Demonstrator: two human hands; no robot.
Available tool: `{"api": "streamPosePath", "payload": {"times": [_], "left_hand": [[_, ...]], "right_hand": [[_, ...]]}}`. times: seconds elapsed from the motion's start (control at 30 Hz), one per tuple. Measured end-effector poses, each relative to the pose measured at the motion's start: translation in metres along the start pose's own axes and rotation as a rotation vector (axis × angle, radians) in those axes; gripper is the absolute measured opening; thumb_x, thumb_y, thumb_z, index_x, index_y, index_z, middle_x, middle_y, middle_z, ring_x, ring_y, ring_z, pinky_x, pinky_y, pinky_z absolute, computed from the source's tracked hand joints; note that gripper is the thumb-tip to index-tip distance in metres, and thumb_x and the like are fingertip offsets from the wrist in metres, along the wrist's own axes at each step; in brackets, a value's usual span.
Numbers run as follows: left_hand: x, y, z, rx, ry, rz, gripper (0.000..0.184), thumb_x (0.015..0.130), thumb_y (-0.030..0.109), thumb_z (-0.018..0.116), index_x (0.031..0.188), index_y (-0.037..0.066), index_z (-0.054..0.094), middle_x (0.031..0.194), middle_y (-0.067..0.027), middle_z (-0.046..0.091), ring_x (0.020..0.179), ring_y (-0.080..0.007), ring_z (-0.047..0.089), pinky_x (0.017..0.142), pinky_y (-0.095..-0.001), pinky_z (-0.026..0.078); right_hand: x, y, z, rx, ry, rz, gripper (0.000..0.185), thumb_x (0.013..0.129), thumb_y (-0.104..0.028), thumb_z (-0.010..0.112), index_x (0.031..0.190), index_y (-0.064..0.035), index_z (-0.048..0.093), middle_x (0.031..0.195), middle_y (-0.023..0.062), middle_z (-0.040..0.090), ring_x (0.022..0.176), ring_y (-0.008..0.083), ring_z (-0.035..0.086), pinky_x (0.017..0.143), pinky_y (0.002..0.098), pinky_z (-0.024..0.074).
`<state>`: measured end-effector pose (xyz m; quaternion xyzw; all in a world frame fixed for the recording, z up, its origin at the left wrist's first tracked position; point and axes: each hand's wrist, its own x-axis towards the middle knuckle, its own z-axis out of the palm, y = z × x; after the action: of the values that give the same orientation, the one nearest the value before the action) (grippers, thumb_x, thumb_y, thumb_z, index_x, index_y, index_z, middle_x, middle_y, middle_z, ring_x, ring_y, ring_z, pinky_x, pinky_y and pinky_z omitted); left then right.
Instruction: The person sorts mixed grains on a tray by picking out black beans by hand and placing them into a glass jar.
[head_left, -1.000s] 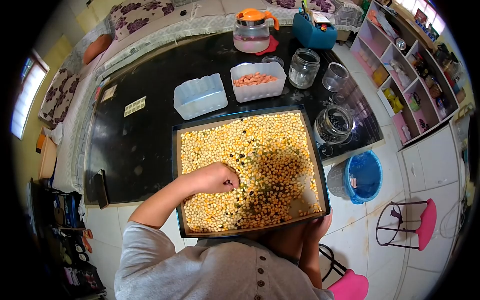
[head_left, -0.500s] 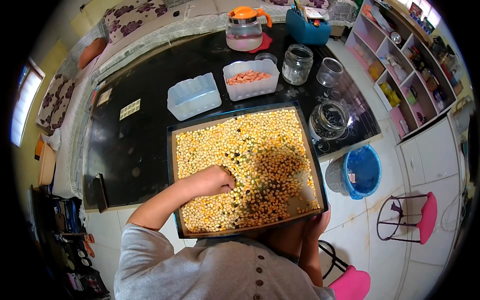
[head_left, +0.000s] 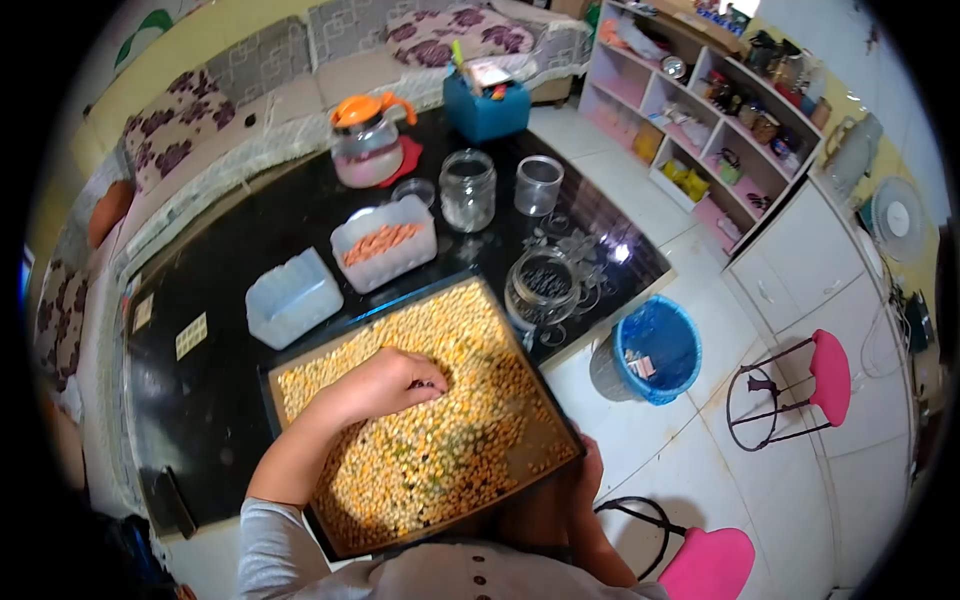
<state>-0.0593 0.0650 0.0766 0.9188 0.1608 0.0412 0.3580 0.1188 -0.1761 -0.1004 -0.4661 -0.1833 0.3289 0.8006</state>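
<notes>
Over the tray (head_left: 527,458): the left hand (head_left: 390,385) is being held low over the grains (head_left: 470,395) or on them, thumb and fingers being curled closely together — a few dark beans (head_left: 426,384) are being gripped at the fingertips.

Tray's right side: the outer edge is being met by the right hand (head_left: 587,470), which is being partly hidden; how far it is being opened, and whether the edge is being gripped, cannot be told.

Tray position: it is being held slantwise in front of the grey shirt (head_left: 430,578), its far edge being lapped over the black table (head_left: 215,420) in view.

Grains: yellow and pale ones are being shown mixed with green bits, a bare patch being exposed near the right corner.

Tubs: beyond the tray, a pale tub (head_left: 295,303) is being placed beside a white tub (head_left: 402,264), in which reddish nuts (head_left: 383,242) are being held.

Jars: right of the tubs, a glass jar (head_left: 468,195) and a clear cup (head_left: 539,188) are being stood upright — nearer, a dark-filled jar (head_left: 541,308) is being set by the tray.

Floor: a blue-lined bin (head_left: 672,342) is being stood near the table.
</notes>
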Motion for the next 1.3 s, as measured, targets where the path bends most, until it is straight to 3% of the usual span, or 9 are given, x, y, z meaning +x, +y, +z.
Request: {"api": "streamPosePath", "payload": {"times": [0.3,0.53,0.67,0.7,0.8,1.03,1.13,1.2,1.3], "left_hand": [[0.139,0.025,-0.040,0.180,0.188,0.313,0.014,0.073,0.008,0.064,0.085,0.001,0.063,0.080,-0.0120,0.064,0.074,-0.0266,0.062,0.068,-0.0336,0.049],[0.169,0.019,-0.035,0.259,0.083,0.170,0.018,0.070,0.008,0.067,0.086,0.000,0.064,0.084,-0.0148,0.064,0.079,-0.0288,0.062,0.071,-0.0346,0.049],[0.139,0.017,-0.037,0.184,0.223,0.292,0.012,0.073,0.007,0.064,0.084,0.001,0.063,0.080,-0.0131,0.062,0.074,-0.0279,0.061,0.067,-0.0337,0.049],[0.125,0.017,-0.037,0.153,0.244,0.289,0.011,0.073,0.007,0.063,0.082,0.001,0.063,0.078,-0.0126,0.062,0.072,-0.0272,0.061,0.065,-0.0334,0.049],[0.075,0.009,-0.026,0.127,0.207,0.226,0.009,0.075,0.008,0.063,0.080,0.002,0.062,0.077,-0.0115,0.062,0.071,-0.0254,0.061,0.063,-0.0333,0.049],[-0.037,-0.027,0.037,0.028,-0.014,0.023,0.007,0.075,0.009,0.066,0.081,0.005,0.064,0.079,-0.0050,0.064,0.071,-0.0173,0.063,0.063,-0.0280,0.052],[-0.065,-0.024,0.057,-0.078,-0.040,-0.075,0.013,0.075,0.010,0.067,0.085,0.004,0.064,0.081,-0.0053,0.063,0.069,-0.0184,0.062,0.063,-0.0287,0.051],[-0.073,-0.020,0.065,-0.122,-0.055,-0.131,0.017,0.074,0.012,0.068,0.089,0.005,0.064,0.085,-0.0065,0.061,0.069,-0.0201,0.062,0.062,-0.0295,0.051],[-0.073,-0.025,0.078,-0.078,-0.052,-0.032,0.018,0.074,0.013,0.068,0.090,0.005,0.063,0.087,-0.0072,0.060,0.071,-0.0222,0.061,0.062,-0.0304,0.051]], "right_hand": [[-0.006,0.000,-0.003,-0.007,0.045,0.063,0.036,0.090,-0.029,0.045,0.105,0.0037,0.049,0.103,0.0109,0.056,0.096,0.0177,0.053,0.088,0.0302,0.0405],[-0.006,-0.018,0.014,-0.089,0.018,0.021,0.039,0.091,-0.031,0.044,0.107,0.0039,0.049,0.102,0.0103,0.056,0.095,0.0162,0.052,0.087,0.0292,0.0401],[-0.003,-0.015,0.015,-0.118,-0.002,-0.048,0.045,0.091,-0.037,0.043,0.106,0.0049,0.050,0.111,0.0134,0.054,0.101,0.0191,0.050,0.093,0.0332,0.0356],[0.003,-0.019,0.023,-0.054,-0.132,-0.126,0.042,0.094,-0.031,0.033,0.110,0.0048,0.049,0.120,0.0200,0.049,0.113,0.0278,0.045,0.098,0.0385,0.0317],[-0.003,-0.041,0.045,-0.319,-0.034,0.023,0.040,0.095,-0.030,0.035,0.106,0.0048,0.050,0.100,0.0089,0.054,0.093,0.0168,0.051,0.083,0.0287,0.0402],[0.000,-0.040,0.040,-0.353,-0.077,0.075,0.039,0.093,-0.034,0.037,0.108,0.0007,0.048,0.101,0.0076,0.054,0.091,0.0138,0.051,0.082,0.0277,0.0413],[-0.002,-0.033,0.036,-0.362,-0.060,0.073,0.039,0.093,-0.033,0.037,0.108,0.0009,0.049,0.100,0.0070,0.054,0.091,0.0138,0.051,0.083,0.0278,0.0406],[-0.004,-0.024,0.032,-0.354,0.138,0.027,0.030,0.090,-0.023,0.048,0.103,0.0035,0.053,0.095,0.0071,0.058,0.087,0.0135,0.053,0.078,0.0268,0.0425],[-0.004,-0.015,0.017,-0.363,0.106,0.002,0.033,0.088,-0.025,0.051,0.106,0.0033,0.051,0.100,0.0083,0.055,0.091,0.0154,0.052,0.081,0.0286,0.0420]]}}
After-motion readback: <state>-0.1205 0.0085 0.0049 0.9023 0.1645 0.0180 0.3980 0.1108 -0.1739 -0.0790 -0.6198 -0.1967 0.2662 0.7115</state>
